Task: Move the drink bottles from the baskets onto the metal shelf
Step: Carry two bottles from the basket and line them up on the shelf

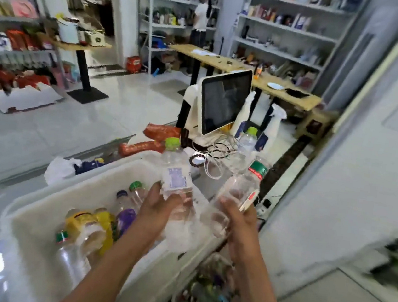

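My left hand (161, 206) grips a clear water bottle with a lime-green cap (176, 173), held upright above the white basket (35, 208). My right hand (237, 218) grips two clear bottles by their lower ends: one with a red and green label (244, 184) and, behind it, one with a green cap (246, 141). Inside the basket lie several more bottles, among them a yellow-labelled one (91, 223), a purple-labelled one (125, 214) and a clear one with a red and green neck (67, 252). No metal shelf for drinks is clearly in view close by.
A tilted touchscreen terminal (224, 101) with white cables stands on the counter beyond the bottles. Orange snack packs (162, 131) and two spray bottles (277, 120) lie near it. A second basket of goods (210, 292) sits below right. A grey cabinet wall (356, 170) rises at the right. A person stands far back.
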Available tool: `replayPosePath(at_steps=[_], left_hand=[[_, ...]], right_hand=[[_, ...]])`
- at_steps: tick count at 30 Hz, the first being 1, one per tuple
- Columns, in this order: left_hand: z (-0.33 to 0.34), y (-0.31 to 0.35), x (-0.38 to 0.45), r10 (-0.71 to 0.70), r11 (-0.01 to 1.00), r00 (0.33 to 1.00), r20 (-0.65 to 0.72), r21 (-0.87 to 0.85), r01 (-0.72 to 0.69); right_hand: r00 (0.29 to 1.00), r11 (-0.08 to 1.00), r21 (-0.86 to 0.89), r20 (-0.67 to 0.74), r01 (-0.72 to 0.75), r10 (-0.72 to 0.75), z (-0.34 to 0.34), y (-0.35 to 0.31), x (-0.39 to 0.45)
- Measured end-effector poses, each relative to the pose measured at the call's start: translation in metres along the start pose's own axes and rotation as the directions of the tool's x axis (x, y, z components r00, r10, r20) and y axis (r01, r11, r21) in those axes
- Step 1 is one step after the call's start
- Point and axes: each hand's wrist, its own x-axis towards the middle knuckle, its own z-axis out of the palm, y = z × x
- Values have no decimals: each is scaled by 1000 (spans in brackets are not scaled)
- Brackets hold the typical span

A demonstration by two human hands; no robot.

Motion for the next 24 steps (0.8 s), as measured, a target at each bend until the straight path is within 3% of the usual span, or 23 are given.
replayPosePath(at_steps=[3, 8, 12, 16, 24], left_hand=[[28, -7, -14, 49, 996, 986, 157, 65, -60], [93, -18, -62, 126, 961, 929, 348, 189, -201], [144, -35, -114, 148, 933, 851, 504, 215, -290], [193, -46, -187, 160, 907, 743, 650, 200, -371], [261, -70, -402, 170, 855, 465, 869, 105, -509]], right_hand=[[985, 982, -175, -142, 73, -99, -36, -16, -27], [913, 970, -240, -388, 30, -124, -107, -26, -78], [836, 993, -118, -541, 29, -89, -163, -34, -143], [755, 986, -149, -638, 70, -150, -216, -51, -229], [428, 934, -339, -833, 109, -352, -317, -67, -455]])
